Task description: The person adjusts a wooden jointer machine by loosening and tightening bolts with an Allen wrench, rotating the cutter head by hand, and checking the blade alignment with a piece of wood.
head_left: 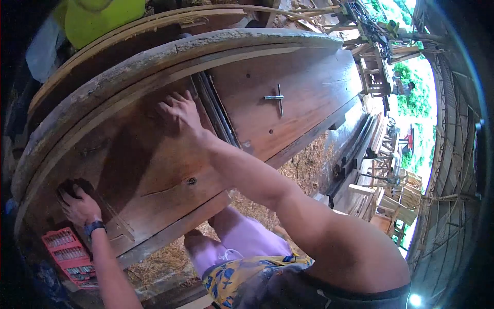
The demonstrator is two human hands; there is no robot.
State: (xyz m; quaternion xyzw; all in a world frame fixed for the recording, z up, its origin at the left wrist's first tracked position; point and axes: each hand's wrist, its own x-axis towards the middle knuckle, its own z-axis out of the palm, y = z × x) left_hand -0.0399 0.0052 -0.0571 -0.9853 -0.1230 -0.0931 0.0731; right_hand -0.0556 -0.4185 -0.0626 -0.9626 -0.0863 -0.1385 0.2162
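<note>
My left hand (81, 207), with a dark watch at its wrist, rests at the lower left over a dark patch on the brown wooden surface (159, 170). Its fingers look spread; whether the patch is a shadow or a thing I cannot tell. Close by lies an open red case (67, 253) with rows of small metal bits or sockets. My right hand (181, 114) lies palm down on the wood with fingers apart, beside a dark groove (216, 109) that crosses the surface. Past the groove, a T-shaped metal wrench (279, 97) lies on the wood.
A thick, rough-edged curved plank (170, 51) borders the surface. Wood shavings (303, 159) cover the floor. Stacked timber (368, 139) and wooden frames stand farther off. Something yellow-green (103, 20) is at the upper left. A person (410, 86) appears in the distance.
</note>
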